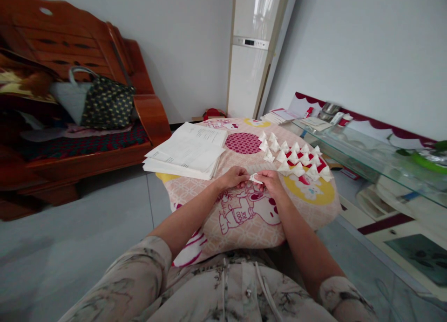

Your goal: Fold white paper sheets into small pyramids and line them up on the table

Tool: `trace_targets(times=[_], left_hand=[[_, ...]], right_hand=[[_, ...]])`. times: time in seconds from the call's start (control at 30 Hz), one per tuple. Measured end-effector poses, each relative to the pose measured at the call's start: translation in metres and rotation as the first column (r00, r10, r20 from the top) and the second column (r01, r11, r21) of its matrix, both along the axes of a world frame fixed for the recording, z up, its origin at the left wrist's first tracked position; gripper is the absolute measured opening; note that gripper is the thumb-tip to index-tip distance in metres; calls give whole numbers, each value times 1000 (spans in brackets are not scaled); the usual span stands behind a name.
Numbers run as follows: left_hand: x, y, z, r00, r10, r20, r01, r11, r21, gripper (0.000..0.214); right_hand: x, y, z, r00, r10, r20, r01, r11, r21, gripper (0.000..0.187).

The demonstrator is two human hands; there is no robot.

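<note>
Between my two hands is a small folded piece of white paper, held just above the near middle of the cloth-covered table. My left hand pinches its left side, fingers closed. On the other side, my right hand has its thumb and fingers closed on the paper's right part. Beyond my right hand, several folded white paper pieces with pointed tips stand in rows. A stack of printed paper sheets lies to the left of my hands.
A pink patterned cloth covers the round table. Close on the right stands a glass-topped cabinet bearing cups and papers. A wooden sofa with bags is at the left, and a tall white air conditioner stands behind.
</note>
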State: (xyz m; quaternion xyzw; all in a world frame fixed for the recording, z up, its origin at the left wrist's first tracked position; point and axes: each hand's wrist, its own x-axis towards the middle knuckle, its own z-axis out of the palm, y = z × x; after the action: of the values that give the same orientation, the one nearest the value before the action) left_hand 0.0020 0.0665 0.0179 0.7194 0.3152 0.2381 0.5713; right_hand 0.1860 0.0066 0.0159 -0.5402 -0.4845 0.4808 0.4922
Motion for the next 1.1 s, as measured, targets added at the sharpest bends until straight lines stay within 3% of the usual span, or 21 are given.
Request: trace_targets(times=[0.13,0.37,0.57,0.83,1.1], left_hand=[[-1,-1,0,999,7,39,-7,1000,16,24],[1,-4,5,993,-96,62,102,991,-93,28],[3,-8,5,999,22,48,-16,994,-109,25],[4,-9,7,989,106,101,-105,994,-12,33],[-1,-8,9,976,-25,214,66,980,-186,32]], right_hand=[[0,-2,1,999,11,-37,-10,1000,2,28],[1,-3,0,996,66,-54,-65,998,19,29],[-2,-6,4,994,102,-35,-101,994,35,32],[-1,-11,8,977,203,69,-200,979,-49,33],[0,-13,9,979,203,-13,-203,979,-21,28]])
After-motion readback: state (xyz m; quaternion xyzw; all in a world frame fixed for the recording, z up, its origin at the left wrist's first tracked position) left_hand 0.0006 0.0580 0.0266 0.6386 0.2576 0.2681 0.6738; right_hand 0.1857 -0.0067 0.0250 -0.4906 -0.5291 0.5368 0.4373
